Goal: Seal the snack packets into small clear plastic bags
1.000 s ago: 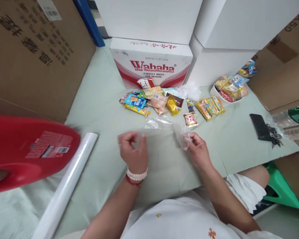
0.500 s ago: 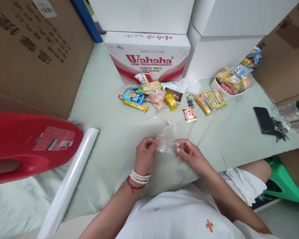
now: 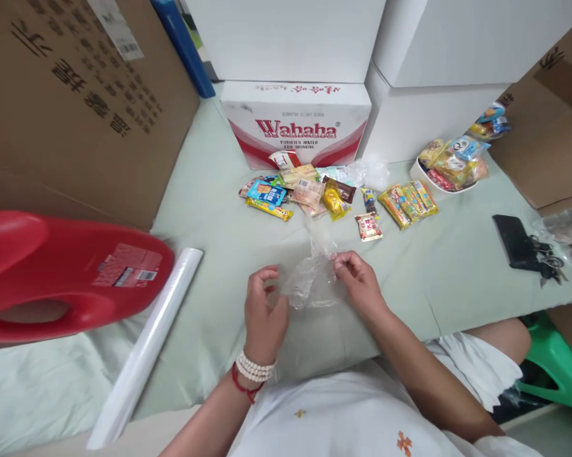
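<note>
A thin clear plastic bag [image 3: 312, 282] hangs crumpled between my hands, just above the pale green tablecloth. My right hand [image 3: 359, 282] pinches its right edge between thumb and fingers. At the bag's left side, my left hand [image 3: 266, 311] has its thumb and fingers apart, with the film close to or touching the thumb. Beyond the bag lies a pile of wrapped snacks [image 3: 307, 190], among them a yellow packet [image 3: 334, 200] and a blue packet [image 3: 265, 192]. A small red and white sachet [image 3: 369, 227] lies apart from the pile.
A Wahaha water carton [image 3: 298, 127] stands behind the snacks. On the left are a red jug [image 3: 71, 273] and a white roll [image 3: 147, 343]. To the right sit a filled white bowl [image 3: 440, 184], yellow snack packs [image 3: 408, 203], and a black wallet [image 3: 514, 241] with keys.
My left hand has loosened from a pinch and moved left, its fingers spreading. My right hand keeps hold of the bag, which is spread wider. The whole view has shifted slightly.
</note>
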Tool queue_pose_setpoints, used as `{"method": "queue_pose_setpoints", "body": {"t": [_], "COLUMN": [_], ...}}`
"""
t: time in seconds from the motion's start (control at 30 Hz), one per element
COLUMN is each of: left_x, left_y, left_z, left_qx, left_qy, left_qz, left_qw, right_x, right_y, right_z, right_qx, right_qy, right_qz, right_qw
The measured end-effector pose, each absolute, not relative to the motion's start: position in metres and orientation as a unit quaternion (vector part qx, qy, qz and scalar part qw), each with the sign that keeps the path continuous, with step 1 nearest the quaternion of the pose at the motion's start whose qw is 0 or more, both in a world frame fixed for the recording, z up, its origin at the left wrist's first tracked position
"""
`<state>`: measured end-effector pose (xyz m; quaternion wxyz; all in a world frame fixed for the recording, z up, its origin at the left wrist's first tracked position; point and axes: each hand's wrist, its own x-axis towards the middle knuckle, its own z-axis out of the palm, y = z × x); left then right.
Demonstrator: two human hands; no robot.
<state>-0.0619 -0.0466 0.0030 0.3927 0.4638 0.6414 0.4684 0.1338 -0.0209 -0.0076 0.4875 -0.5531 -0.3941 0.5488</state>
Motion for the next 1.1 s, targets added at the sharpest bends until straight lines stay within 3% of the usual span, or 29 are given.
{"method": "queue_pose_setpoints", "body": {"t": [0.13, 0.3, 0.4, 0.53, 0.7, 0.87, 1.1], "left_x": [-0.040, -0.020, -0.024, -0.024, -0.017, -0.032, -0.049], "left_y": [-0.029, -0.004, -0.007, -0.023, -0.034, -0.030, -0.018], "left_z": [0.021, -0.004, -0.019, -0.017, -0.012, -0.026, -0.021], "left_qx": [0.533, 0.422, 0.354, 0.414, 0.497, 0.389, 0.239], "left_qy": [0.614, 0.560, 0.541, 0.549, 0.528, 0.573, 0.589], "left_qz": [0.472, 0.455, 0.477, 0.460, 0.448, 0.464, 0.535], "left_qw": [0.341, 0.549, 0.596, 0.562, 0.522, 0.552, 0.557], "right_x": [0.133, 0.148, 0.162, 0.170, 0.154, 0.141, 0.149], "right_y": [-0.029, -0.038, -0.049, -0.052, -0.020, -0.004, -0.012], "right_z": [0.008, 0.004, -0.003, -0.002, -0.011, -0.025, -0.018], "right_qx": [-0.520, -0.541, -0.560, -0.573, -0.611, -0.641, -0.638], "right_qy": [-0.414, -0.353, -0.349, -0.381, -0.385, -0.351, -0.335], "right_qz": [0.579, 0.589, 0.605, 0.603, 0.531, 0.473, 0.486], "right_qw": [0.472, 0.486, 0.446, 0.404, 0.443, 0.492, 0.495]}}
